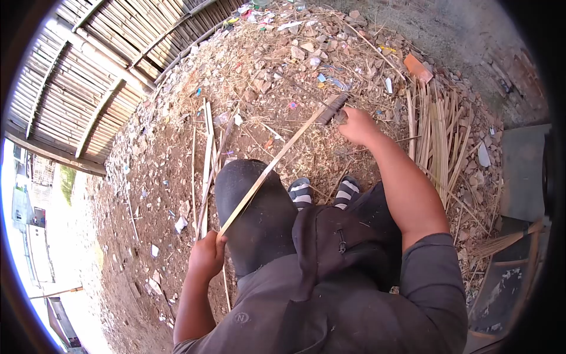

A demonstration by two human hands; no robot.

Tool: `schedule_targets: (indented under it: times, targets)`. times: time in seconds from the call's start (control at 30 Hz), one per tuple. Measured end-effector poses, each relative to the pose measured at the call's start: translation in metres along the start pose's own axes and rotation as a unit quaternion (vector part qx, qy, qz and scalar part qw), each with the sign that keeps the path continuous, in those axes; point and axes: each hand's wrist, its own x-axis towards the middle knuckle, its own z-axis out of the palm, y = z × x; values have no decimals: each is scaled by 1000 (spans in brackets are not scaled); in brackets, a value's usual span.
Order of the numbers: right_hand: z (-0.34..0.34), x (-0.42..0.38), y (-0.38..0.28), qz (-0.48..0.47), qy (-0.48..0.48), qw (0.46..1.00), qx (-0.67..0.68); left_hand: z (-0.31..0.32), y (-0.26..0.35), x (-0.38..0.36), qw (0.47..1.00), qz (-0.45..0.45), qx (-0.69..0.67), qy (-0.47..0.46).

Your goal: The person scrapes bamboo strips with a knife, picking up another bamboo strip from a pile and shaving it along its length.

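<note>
A long pale bamboo strip runs slantwise across my raised knee. My left hand is closed around its near end, low and left. At the strip's far end, my right hand grips a short, dark, flat tool that looks like a knife blade. This tool lies across the strip, touching or overlapping it; its handle is hidden in my fingers. My sandalled feet rest on the ground between my hands.
A pile of split bamboo strips lies to the right, with an orange brick-like piece at its top. A few longer strips lie on the left. Stones and litter cover the ground. A bamboo fence stands upper left, a wall upper right.
</note>
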Motion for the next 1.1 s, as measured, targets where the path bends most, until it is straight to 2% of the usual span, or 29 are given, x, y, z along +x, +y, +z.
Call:
schedule_targets:
  times: [0.03, 0.23, 0.33, 0.37, 0.47, 0.6, 0.63, 0.73, 0.77, 0.97, 1.07, 1.1]
  targets:
    - [-4, -1, 0, -1, -28, 999, -28, -5, 1, -2, 1000, 7, -6, -1]
    - [2, -44, -66, -171, -151, 966, -121, -13, -3, 5, 997, 28, -56, -43]
    - [11, -21, -27, -99, -124, 987, 21, 1, -15, 11, 992, 22, -113, -52]
    - [32, -16, -1, -91, -63, 989, 95, 8, -18, 13, 993, 27, -107, -40]
    - [15, -12, -25, -66, -168, 983, 17, -8, -5, 8, 990, -3, -125, -60]
    - [9, -36, -62, -167, -121, 976, -73, -8, -6, 7, 993, -1, -95, -68]
    - [3, -40, -71, -177, -142, 967, -117, -9, -6, 9, 995, 10, -75, -62]
    - [30, -8, -16, -73, -68, 995, 15, -5, -7, 8, 996, 6, -71, -57]
    - [22, 0, -10, -50, -87, 995, 24, -5, -6, 15, 996, 6, -79, -48]
    - [8, -24, -47, -107, -83, 987, -88, -16, -2, 12, 992, 8, -100, -75]
    - [2, -32, -53, -181, -108, 971, -110, -4, -12, 15, 995, 36, -74, -49]
    - [8, -22, -34, -107, -96, 989, -43, 0, -15, 16, 995, 20, -87, -50]
